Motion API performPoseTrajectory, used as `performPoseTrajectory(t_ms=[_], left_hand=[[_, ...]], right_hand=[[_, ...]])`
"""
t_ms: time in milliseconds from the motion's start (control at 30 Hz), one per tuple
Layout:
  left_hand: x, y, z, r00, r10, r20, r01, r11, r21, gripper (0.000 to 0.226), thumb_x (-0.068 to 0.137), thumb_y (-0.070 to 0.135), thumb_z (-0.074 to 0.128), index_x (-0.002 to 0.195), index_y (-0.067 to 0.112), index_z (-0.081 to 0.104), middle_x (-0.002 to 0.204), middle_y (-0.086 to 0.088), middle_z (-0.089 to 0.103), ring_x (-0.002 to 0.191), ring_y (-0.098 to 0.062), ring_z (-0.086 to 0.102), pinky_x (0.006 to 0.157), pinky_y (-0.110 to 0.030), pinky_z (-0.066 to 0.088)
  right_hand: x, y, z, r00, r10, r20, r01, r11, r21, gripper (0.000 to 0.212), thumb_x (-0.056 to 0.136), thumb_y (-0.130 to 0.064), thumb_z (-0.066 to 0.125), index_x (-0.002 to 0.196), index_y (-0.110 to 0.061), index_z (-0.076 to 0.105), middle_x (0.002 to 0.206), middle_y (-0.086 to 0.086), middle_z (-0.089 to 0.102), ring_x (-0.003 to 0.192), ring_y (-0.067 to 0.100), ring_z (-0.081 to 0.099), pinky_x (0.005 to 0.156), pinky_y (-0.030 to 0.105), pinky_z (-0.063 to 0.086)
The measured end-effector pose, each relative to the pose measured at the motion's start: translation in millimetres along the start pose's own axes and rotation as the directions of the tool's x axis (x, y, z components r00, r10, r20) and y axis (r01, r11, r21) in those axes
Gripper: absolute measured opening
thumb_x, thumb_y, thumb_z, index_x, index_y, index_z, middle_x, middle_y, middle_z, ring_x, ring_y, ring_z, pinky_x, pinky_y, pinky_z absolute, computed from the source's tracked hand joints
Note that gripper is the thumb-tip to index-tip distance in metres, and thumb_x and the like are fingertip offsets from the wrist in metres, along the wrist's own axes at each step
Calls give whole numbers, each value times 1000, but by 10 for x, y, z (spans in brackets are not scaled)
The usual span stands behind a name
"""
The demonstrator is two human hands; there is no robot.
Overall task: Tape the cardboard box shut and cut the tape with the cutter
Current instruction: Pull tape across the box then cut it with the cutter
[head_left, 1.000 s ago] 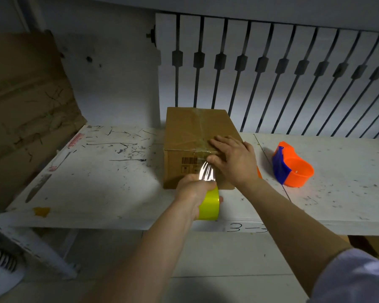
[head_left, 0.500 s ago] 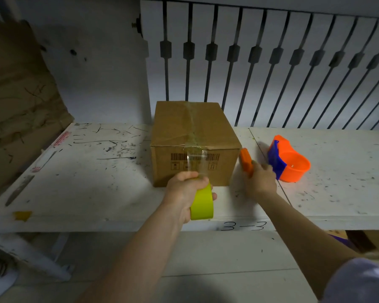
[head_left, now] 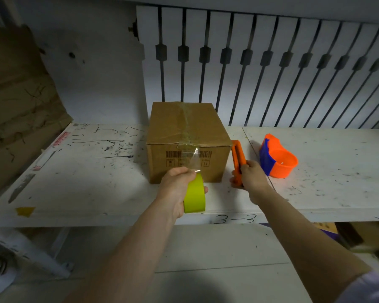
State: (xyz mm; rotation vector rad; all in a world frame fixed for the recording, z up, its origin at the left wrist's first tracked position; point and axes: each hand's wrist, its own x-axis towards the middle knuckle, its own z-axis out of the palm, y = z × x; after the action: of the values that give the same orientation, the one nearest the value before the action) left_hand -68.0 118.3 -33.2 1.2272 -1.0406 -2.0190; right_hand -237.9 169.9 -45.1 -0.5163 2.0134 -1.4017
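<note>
Cardboard box (head_left: 187, 136) mid-tabletop (head_left: 92, 189), taped. Left hand (head_left: 177, 189) fingers clenched on tape roll (head_left: 194, 196), strip taut; right hand (head_left: 251, 177) grasping cutter (head_left: 236, 157). Risk: slack strip folding onto itself before cutting.
</note>
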Motion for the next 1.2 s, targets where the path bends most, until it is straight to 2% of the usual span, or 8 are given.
performPoseTrajectory(t_ms=[167, 300, 567, 733, 867, 1033, 1100, 1200], left_hand=[[-30, 16, -17, 1000, -3, -2, 3, 1000, -22, 29, 88, 8, 58, 115, 14, 49, 101, -19, 64, 48, -23, 69, 52, -33, 54], [-81, 51, 0, 1000, -19, -10, 19, 1000, 6, 35, 88, 10, 57, 121, 14, 49, 108, -21, 65, 57, -26, 69, 50, -33, 53], [-140, 88, 25, 999, -11, -31, 11, 1000, 21, 37, 89, 10, 55, 125, 14, 47, 98, -19, 65, 45, -24, 68, 43, -31, 54], [-149, 106, 33, 999, -9, -45, 11, 999, 31, 24, 90, 10, 54, 114, 12, 51, 92, -20, 65, 44, -24, 66, 44, -31, 54], [-111, 102, 51, 997, -17, -78, 19, 999, 26, 2, 92, 12, 51, 94, 11, 51, 80, -18, 64, 52, -28, 64, 37, -30, 54], [-4, 25, 44, 986, 3, -164, -2, 1000, 6, 14, 90, 13, 53, 76, 13, 54, 93, -24, 68, 65, -35, 68, 63, -47, 59], [36, -14, 45, 983, 4, -184, -2, 1000, 11, 13, 86, 15, 55, 73, 14, 55, 98, -24, 69, 83, -39, 68, 82, -56, 55], [165, -77, 16, 981, -10, -196, 15, 1000, 28, 5, 78, 16, 61, 74, 14, 59, 104, -25, 68, 94, -41, 67, 89, -61, 50]], right_hand=[[-425, -159, -152, 981, -176, 81, 166, 979, 122, 34, 93, -3, 45, 127, -4, 42, 102, 16, 54, 72, 18, 56, 66, 31, 52], [-632, -257, -316, 943, -275, 185, 253, 958, 134, 36, 96, -4, 41, 132, -7, 41, 96, 8, 60, 77, 18, 58, 72, 31, 54], [-841, -373, -364, 886, -366, 284, 431, 877, -213, 30, 97, -10, 42, 126, -7, 48, 83, 2, 61, 65, 12, 55, 58, 23, 49], [-835, -450, -399, 854, -425, 302, 521, 713, -469, 26, 95, -18, 48, 120, -13, 52, 84, 3, 60, 66, 13, 55, 57, 23, 49], [-804, -538, -466, 832, -470, 293, 530, 522, -668, 28, 91, -31, 54, 116, -19, 57, 92, 8, 64, 75, 20, 61, 71, 36, 56], [-783, -668, -478, 779, -509, 366, 552, 281, -785, 29, 89, -38, 55, 115, -25, 58, 91, 1, 65, 81, 17, 58, 75, 35, 53], [-771, -715, -463, 761, -521, 387, 558, 223, -799, 29, 89, -40, 54, 114, -25, 58, 94, 1, 68, 81, 17, 59, 76, 38, 55], [-766, -758, -421, 745, -527, 409, 562, 165, -811, 29, 88, -42, 54, 111, -26, 58, 92, 1, 68, 78, 14, 55, 75, 36, 54]])
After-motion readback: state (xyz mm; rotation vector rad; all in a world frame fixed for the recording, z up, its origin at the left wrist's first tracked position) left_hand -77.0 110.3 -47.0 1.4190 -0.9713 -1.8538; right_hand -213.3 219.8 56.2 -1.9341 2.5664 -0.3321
